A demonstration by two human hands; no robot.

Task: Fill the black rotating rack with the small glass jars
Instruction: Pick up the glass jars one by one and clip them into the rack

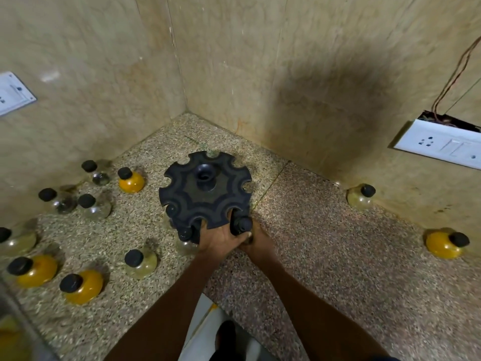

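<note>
Black rotating rack [205,188] sitting on speckled counter [325,230], near wall corner. My left hand [217,242] gripping rack's near edge, fingers curled under it. My right hand [256,239] holding small black-capped jar [240,225], pushing it at near-right slot of rack. One jar [186,241] hanging under rack, near-left side. More jars waiting left of rack: yellow-filled jar [131,180], clear jar [140,263]. Two jars [361,195] standing right of rack by wall.
</note>
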